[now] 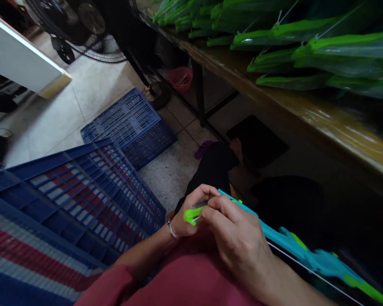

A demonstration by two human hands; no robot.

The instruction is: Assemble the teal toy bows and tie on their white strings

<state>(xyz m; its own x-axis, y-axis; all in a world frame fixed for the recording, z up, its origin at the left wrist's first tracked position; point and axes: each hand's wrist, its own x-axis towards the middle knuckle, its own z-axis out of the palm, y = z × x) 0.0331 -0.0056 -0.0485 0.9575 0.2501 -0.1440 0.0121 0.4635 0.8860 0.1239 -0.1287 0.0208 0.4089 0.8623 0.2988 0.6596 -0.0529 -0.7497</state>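
A long turquoise and lime-green plastic toy bow runs from my hands to the lower right, a white string stretched along it. My left hand is closed around its near end, where a lime-green tip pokes out with a bit of string. Over that same end, my right hand pinches with thumb and fingers beside the tip. Both hands are close together in front of my body. The fingers cover the part between them, so exactly what the right fingertips pinch is hidden.
Many lime-green pieces with strings in clear plastic lie on a wooden table at upper right. Blue plastic crates and a woven red, white and blue surface are at left. A floor fan and pink basin stand beyond.
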